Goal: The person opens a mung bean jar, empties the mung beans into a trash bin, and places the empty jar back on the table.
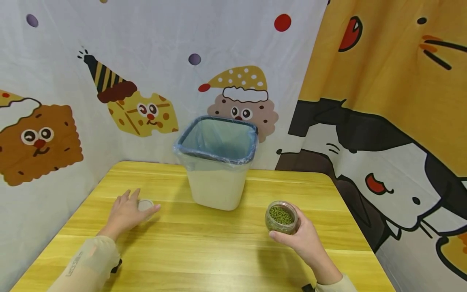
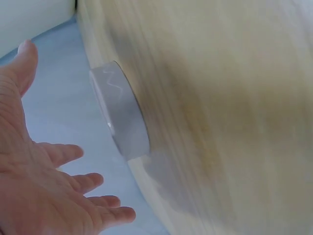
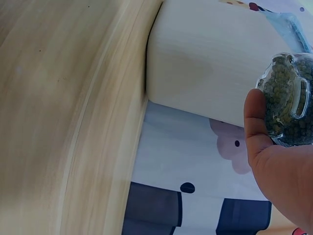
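My right hand (image 1: pixel 303 239) grips a small glass jar (image 1: pixel 270 224) filled with green mung beans (image 1: pixel 281 215), its mouth uncovered and tipped toward me. In the right wrist view the thumb lies along the side of the jar (image 3: pixel 281 98). At the left, my left hand (image 1: pixel 125 213) is spread with fingers apart over a round whitish lid (image 1: pixel 145 205). The left wrist view shows this lid (image 2: pixel 122 110) flat on the table, a gap between it and the fingers of the left hand (image 2: pixel 44 181).
A cream waste bin (image 1: pixel 217 188) with a blue rim and a clear plastic liner stands at the back middle of the yellow wood-grain table (image 1: pixel 204 251). Behind the table hangs a white and orange curtain (image 1: pixel 153 36) printed with cartoon figures.
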`<act>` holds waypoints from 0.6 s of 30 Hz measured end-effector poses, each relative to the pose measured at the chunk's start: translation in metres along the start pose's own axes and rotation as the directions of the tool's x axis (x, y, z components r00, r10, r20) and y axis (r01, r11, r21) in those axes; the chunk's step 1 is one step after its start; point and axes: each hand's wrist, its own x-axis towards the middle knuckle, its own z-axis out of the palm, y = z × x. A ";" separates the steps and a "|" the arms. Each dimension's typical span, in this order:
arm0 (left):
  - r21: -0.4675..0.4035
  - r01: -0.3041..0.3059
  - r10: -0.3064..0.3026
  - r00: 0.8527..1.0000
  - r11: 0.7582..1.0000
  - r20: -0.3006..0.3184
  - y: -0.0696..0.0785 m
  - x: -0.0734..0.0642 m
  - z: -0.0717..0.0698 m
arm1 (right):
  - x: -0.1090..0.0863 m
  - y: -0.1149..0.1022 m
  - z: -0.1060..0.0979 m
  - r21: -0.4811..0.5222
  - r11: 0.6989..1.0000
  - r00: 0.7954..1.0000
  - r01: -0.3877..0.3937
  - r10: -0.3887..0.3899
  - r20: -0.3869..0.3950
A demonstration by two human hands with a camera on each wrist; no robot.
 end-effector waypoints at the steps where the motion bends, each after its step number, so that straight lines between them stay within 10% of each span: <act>1: 0.001 -0.008 0.008 1.000 1.000 -0.008 0.001 0.000 0.000 | 0.000 0.000 0.000 0.001 1.000 1.000 -0.001 0.001 -0.001; 18: -0.008 -0.132 0.130 0.986 0.991 -0.108 0.044 -0.010 -0.004 | -0.003 -0.001 -0.003 -0.005 0.999 0.999 -0.031 0.031 -0.020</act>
